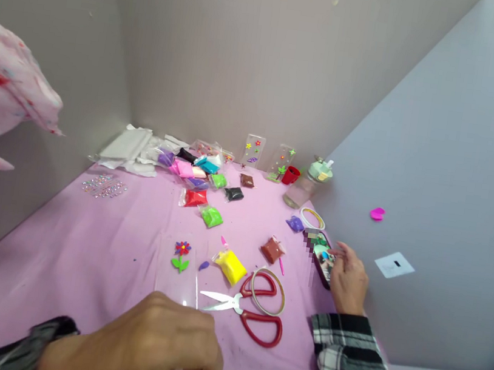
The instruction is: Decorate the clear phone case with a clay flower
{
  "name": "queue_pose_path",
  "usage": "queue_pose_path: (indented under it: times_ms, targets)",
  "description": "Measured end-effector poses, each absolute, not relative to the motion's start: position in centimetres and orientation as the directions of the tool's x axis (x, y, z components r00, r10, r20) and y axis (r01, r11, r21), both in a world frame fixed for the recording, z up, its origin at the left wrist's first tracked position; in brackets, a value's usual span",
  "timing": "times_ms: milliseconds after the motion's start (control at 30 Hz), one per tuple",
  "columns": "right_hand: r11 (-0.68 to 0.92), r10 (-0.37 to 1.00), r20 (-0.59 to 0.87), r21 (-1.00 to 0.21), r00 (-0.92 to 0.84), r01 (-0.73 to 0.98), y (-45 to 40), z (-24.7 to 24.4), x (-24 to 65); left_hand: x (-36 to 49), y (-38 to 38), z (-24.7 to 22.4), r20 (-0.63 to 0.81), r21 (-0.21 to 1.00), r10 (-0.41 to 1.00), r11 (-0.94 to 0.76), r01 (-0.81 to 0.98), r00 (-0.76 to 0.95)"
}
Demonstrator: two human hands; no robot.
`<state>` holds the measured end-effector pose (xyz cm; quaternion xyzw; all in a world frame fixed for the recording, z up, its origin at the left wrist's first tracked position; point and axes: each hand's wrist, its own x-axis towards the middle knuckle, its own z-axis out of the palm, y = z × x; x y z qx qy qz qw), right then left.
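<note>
In the foreground, my left hand (160, 344) is curled over the near end of a clear case (168, 284); what its fingers hold, if anything, is hidden. A red and blue clay flower with green leaves (181, 255) lies on the case. My right hand (350, 279) is at a phone (323, 258) on the right, fingertips at its lit screen, fingers bent together. Between the hands lie opened scissors with red handles (261, 329), a tape roll (282, 303) over one handle, a yellow clay packet (230, 267) and a brown clay packet (273, 250).
Clay packets (194, 198) and white packaging (128, 147) lie farther back. Two decorated clear cases (254, 149) lean on the wall near a red cup (291, 175) and a bottle (304, 187). Pink patterned fabric (6, 96) hangs at the left.
</note>
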<state>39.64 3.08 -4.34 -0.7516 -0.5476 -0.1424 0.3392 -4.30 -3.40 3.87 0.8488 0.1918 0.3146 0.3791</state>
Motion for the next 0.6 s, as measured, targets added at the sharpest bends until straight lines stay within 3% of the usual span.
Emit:
queue_pose_path:
  times_ms: [167,300,600]
  targets:
    - [-0.167,0.734,0.575,-0.364,0.362,0.916,3.2,-4.7,39.9,-1.2,-2.8,1.1,0.429,0.804,0.63,-0.592,0.043,0.648]
    - [-0.165,0.74,0.568,-0.367,0.361,0.916,3.3,-4.7,40.0,-0.5,-3.6,-1.6,0.386,0.829,0.615,-0.558,0.033,0.687]
    - [-0.168,0.753,0.555,-0.357,0.353,0.919,3.2,-4.9,40.1,-0.1,-4.3,-2.4,0.367,0.809,0.572,-0.585,0.052,0.733]
